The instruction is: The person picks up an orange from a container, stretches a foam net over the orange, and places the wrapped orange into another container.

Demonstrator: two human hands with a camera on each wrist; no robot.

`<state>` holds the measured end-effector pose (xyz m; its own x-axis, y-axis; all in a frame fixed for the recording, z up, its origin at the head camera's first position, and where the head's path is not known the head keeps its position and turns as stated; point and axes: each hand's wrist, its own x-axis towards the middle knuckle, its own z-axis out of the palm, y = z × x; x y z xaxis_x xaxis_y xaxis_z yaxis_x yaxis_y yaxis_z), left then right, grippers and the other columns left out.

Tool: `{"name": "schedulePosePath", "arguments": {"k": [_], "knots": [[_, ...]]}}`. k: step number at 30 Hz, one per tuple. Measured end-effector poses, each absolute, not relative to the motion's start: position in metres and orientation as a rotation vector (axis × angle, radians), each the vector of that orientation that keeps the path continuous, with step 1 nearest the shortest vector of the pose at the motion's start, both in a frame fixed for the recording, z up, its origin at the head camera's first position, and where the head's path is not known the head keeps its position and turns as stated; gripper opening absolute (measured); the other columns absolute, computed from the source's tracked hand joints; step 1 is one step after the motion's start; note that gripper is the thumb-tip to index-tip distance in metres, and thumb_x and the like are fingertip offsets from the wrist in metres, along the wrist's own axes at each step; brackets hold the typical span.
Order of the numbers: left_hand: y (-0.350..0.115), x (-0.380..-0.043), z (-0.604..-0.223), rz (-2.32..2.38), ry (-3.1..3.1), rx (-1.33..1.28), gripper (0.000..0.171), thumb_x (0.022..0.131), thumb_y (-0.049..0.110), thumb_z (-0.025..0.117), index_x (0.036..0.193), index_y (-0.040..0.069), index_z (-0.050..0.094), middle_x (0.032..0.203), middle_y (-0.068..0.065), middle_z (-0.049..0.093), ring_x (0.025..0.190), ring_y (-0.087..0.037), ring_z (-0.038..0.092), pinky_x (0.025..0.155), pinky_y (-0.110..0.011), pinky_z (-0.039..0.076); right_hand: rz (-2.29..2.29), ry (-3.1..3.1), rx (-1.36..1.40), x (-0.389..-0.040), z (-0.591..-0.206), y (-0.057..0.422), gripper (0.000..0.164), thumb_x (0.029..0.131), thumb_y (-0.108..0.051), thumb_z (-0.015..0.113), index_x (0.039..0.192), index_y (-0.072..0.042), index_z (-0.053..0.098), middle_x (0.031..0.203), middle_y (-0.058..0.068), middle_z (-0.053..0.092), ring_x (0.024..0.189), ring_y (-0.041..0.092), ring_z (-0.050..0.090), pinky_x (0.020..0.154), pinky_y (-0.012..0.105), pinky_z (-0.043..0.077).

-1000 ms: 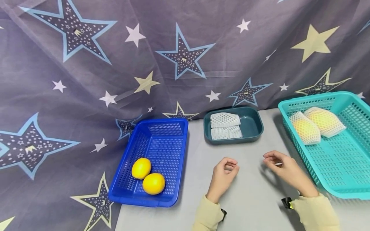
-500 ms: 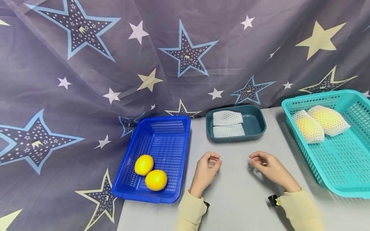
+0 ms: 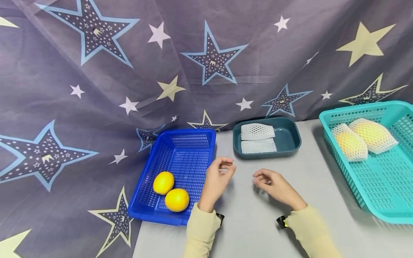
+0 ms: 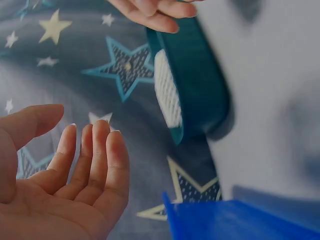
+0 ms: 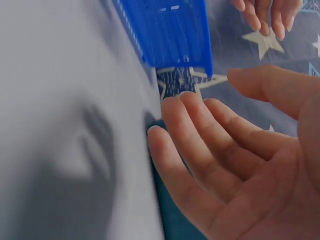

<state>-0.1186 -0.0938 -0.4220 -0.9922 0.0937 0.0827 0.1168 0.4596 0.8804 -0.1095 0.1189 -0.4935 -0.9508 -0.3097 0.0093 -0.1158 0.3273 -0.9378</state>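
Nearest the camera, both hands have slid leftward across the desk (image 3: pixel 258 229) over the last second. The left hand (image 3: pixel 217 178), fingers loosely curled and holding nothing, now hovers at the right rim of the blue basket (image 3: pixel 196 141), where before it sat well to the right of it. The right hand (image 3: pixel 274 185) has followed, also relaxed and empty, and now hangs over bare desk just in front of the dark teal tray (image 3: pixel 290 134). Judging by this drift, the left hand is closing on the two lemons (image 3: pixel 171 191), which lie touching each other in the near part of the blue basket.

Farther back, two white foam nets (image 3: pixel 258 138) lie in the tray; at far right, two netted fruits (image 3: pixel 362 139) rest in the turquoise basket (image 3: pixel 380 186).

The wrist views add what the head view cannot: the left palm (image 4: pixel 60 190) and right palm (image 5: pixel 240 175) are plainly open and bare. They miss the lemons entirely.
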Motion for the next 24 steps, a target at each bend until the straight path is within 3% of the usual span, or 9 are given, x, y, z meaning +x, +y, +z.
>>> {"name": "schedulePosePath", "arguments": {"k": [5,11,17,24], "knots": [[-0.112,-0.119,-0.412,-1.611,-2.627,-0.151,0.020,0.094,0.014,0.069,0.113,0.008,0.065,0.110,-0.010,0.068,0.099,-0.020,0.066,0.086,-0.036,0.056,-1.677,2.400,-0.451,-0.118,-0.487,0.098,0.027,0.097,-0.021,0.066,0.113,0.001,0.065,0.096,0.007,0.071,0.087,0.016,0.065,0.075,0.028,0.053],[-0.137,-0.117,-0.405,-1.578,-2.622,-0.144,0.024,0.094,0.016,0.069,0.115,0.007,0.065,0.112,-0.009,0.068,0.100,-0.020,0.066,0.085,-0.035,0.055,-1.657,2.381,-0.521,-0.125,-0.485,0.078,0.040,0.098,-0.029,0.064,0.127,-0.001,0.061,0.099,0.004,0.072,0.087,0.015,0.066,0.077,0.028,0.053],[-0.163,-0.113,-0.404,-1.526,-2.653,-0.138,0.029,0.093,0.016,0.070,0.119,0.006,0.063,0.117,-0.015,0.066,0.104,-0.024,0.065,0.090,-0.042,0.053,-1.725,2.273,-0.539,-0.129,-0.488,0.057,0.049,0.099,-0.031,0.062,0.134,0.002,0.055,0.104,0.009,0.071,0.086,0.031,0.068,0.073,0.030,0.055],[-0.197,-0.105,-0.408,-1.460,-2.773,-0.024,0.037,0.095,0.018,0.069,0.127,0.004,0.059,0.124,-0.010,0.062,0.111,-0.025,0.060,0.097,-0.046,0.050,-1.831,2.033,-0.482,-0.128,-0.487,0.029,0.053,0.099,-0.028,0.061,0.140,0.003,0.047,0.109,0.025,0.067,0.086,0.044,0.067,0.076,0.053,0.057]]}}
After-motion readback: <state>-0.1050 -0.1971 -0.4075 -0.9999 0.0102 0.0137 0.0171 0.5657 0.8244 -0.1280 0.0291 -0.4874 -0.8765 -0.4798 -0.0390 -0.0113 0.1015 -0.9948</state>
